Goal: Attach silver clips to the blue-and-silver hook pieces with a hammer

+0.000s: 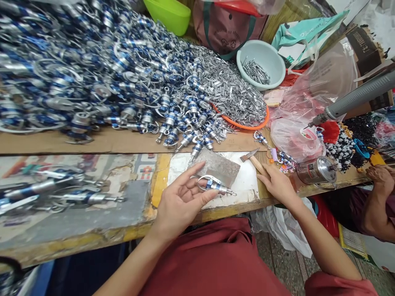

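Note:
My left hand [180, 201] holds a small blue and silver metal clip [212, 186] between thumb and fingers, just above a grey metal block [220, 166] on the white patch of the workbench. My right hand [276, 183] lies palm down on the bench edge, its fingers on the wooden handle of a small hammer [253, 158]. A big heap of the same blue and silver clips [92, 70] covers the bench's far left.
An orange tray [247, 125] holds a pile of small silver parts, and a pale green bowl [262, 63] has more. A metal can [317, 170], plastic bags and a grey power tool [354, 98] sit at the right. Another person's hand [382, 176] rests at the far right.

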`<action>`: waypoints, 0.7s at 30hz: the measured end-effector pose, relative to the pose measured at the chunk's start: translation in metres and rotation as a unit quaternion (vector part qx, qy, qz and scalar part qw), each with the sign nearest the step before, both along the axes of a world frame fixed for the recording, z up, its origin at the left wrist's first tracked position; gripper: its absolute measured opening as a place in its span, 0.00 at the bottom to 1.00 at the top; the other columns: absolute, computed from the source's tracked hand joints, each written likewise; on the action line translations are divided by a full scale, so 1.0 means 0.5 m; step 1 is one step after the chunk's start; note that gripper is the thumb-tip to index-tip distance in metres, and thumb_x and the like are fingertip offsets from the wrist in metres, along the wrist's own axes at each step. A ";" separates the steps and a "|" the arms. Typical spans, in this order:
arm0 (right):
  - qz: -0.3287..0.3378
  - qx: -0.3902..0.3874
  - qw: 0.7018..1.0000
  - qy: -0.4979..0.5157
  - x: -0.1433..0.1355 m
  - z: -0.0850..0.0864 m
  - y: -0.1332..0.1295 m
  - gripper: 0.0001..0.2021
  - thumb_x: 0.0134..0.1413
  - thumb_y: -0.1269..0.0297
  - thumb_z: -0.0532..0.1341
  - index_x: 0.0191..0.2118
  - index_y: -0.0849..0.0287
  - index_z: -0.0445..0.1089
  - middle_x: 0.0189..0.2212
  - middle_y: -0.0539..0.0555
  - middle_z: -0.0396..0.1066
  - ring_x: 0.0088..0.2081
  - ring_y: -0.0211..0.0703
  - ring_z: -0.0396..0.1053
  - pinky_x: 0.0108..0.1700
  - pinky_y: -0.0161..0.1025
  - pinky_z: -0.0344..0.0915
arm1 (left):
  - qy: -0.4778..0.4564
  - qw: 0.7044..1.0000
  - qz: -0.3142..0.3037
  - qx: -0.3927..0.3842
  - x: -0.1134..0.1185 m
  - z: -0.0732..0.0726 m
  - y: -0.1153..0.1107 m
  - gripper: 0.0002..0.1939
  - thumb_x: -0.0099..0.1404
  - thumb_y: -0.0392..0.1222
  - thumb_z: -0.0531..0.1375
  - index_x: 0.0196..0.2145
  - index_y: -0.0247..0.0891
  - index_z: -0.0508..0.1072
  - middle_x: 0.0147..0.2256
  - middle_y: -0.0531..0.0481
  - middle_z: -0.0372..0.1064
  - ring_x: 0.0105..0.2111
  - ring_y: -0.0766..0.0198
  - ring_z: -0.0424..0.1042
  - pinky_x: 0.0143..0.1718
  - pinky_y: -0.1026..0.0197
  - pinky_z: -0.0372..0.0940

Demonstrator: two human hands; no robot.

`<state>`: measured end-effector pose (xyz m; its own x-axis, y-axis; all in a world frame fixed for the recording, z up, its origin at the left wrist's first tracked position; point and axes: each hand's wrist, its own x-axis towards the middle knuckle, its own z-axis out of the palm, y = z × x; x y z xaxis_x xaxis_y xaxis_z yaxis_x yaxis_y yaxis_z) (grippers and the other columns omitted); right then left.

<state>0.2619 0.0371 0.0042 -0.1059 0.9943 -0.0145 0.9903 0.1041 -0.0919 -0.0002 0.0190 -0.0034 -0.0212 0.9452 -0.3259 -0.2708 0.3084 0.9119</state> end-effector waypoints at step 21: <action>0.219 0.067 0.961 0.157 -0.096 0.065 -0.080 0.27 0.57 0.77 0.51 0.61 0.51 0.57 0.41 0.54 0.74 0.38 0.39 0.72 0.38 0.33 0.69 | -0.039 0.998 -0.044 -0.018 0.009 0.014 0.009 0.49 0.43 0.41 0.70 0.61 0.35 0.54 0.27 0.54 0.71 0.29 0.65 0.73 0.39 0.61 0.71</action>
<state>0.2137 -0.0030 0.0367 -0.4930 0.8441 0.2109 0.7741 0.5362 -0.3365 0.0043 0.0237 0.0037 0.0888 0.9300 -0.3568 -0.3099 0.3662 0.8774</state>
